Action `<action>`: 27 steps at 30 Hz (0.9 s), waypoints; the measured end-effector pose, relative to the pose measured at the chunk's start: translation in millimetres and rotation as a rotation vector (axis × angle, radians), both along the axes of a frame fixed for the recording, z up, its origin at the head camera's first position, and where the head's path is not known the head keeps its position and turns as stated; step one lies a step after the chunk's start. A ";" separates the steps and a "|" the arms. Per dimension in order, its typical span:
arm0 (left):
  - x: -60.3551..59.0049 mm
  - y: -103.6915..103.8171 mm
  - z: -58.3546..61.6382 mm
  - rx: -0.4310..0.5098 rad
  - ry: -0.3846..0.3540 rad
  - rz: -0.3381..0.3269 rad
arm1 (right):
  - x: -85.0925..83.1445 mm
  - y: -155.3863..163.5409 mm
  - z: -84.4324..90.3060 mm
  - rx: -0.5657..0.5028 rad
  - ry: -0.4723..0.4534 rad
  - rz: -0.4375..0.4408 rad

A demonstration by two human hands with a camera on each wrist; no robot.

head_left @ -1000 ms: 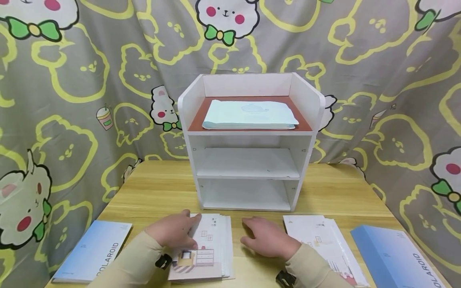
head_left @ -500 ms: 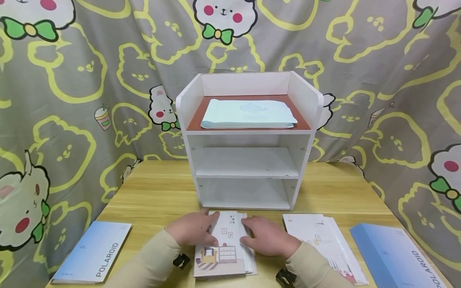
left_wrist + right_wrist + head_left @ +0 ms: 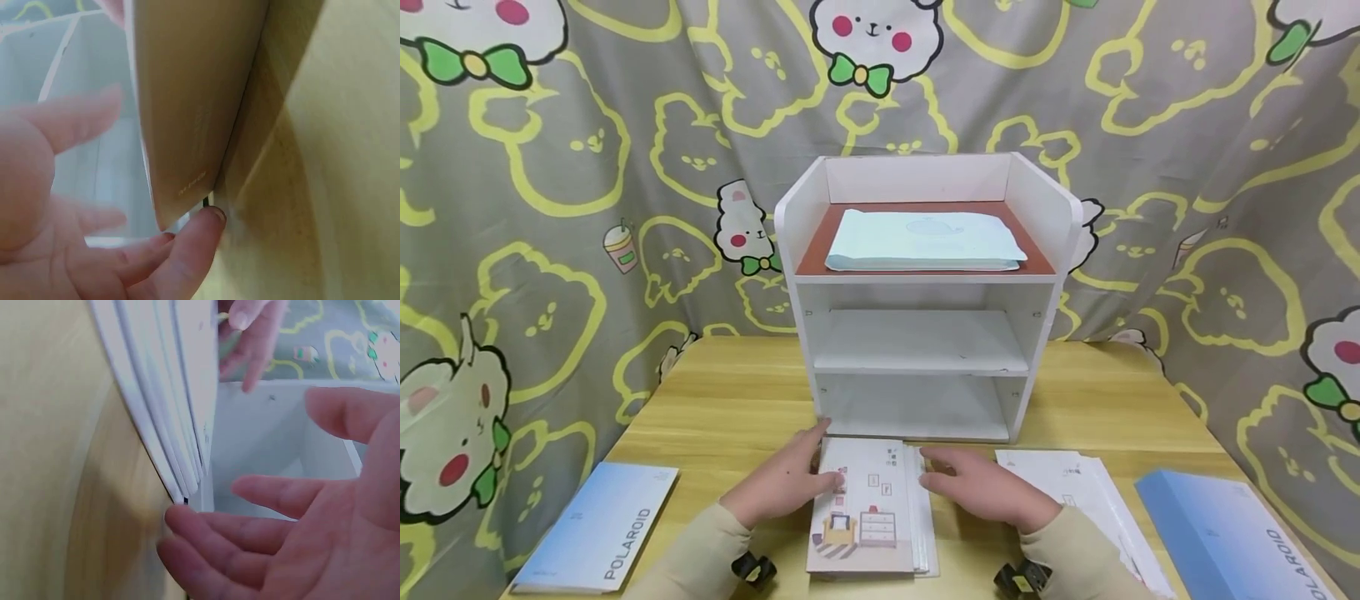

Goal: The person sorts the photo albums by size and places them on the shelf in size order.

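Observation:
A stack of thin white booklets [image 3: 876, 525], the top one printed with a room drawing, lies on the table in front of the shelf. At its left edge is my left hand [image 3: 786, 479], fingers spread and thumb over the cover. My right hand [image 3: 988, 487] is beside the right edge, where the layers below stick out in steps. The left wrist view shows the bottom cover [image 3: 194, 106] edge-on, with a fingertip [image 3: 206, 228] right at its corner. In the right wrist view the layered edges [image 3: 150, 394] run down to the loosely extended fingers [image 3: 194, 534].
Behind the stack stands a white shelf unit [image 3: 917, 278], a pale blue packet [image 3: 925, 237] on its top level. Another booklet stack [image 3: 1067, 500] lies to the right, partly under my right arm. Blue POLAROID albums lie far left [image 3: 595, 525] and far right [image 3: 1232, 533].
The booklet stack has slid right, pushed by my left hand, until it reached my right hand. Since then, both hands have eased slightly outward and the left fingers have spread.

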State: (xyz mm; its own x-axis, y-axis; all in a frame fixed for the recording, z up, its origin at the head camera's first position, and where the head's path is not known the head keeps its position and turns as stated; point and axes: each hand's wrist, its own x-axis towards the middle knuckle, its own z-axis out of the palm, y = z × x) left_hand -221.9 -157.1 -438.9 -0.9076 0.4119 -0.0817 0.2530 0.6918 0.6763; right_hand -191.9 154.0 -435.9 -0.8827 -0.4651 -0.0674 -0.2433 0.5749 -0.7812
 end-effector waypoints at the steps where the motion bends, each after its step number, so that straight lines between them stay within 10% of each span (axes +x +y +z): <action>1: 0.2 -1.6 -0.4 0.061 -0.050 0.020 | 0.4 2.6 -0.6 -0.065 -0.052 0.001; 6: 1.1 -8.4 -6.5 0.237 -0.297 -0.010 | -0.1 9.1 -7.3 -0.419 -0.331 0.008; 14: -1.3 -10.5 -21.5 0.341 -0.418 -0.058 | -3.2 6.8 -18.4 -0.690 -0.522 -0.097; 27: 7.4 -11.4 -15.7 0.402 -0.267 -0.098 | 8.0 -0.2 -2.4 -0.381 -0.188 -0.056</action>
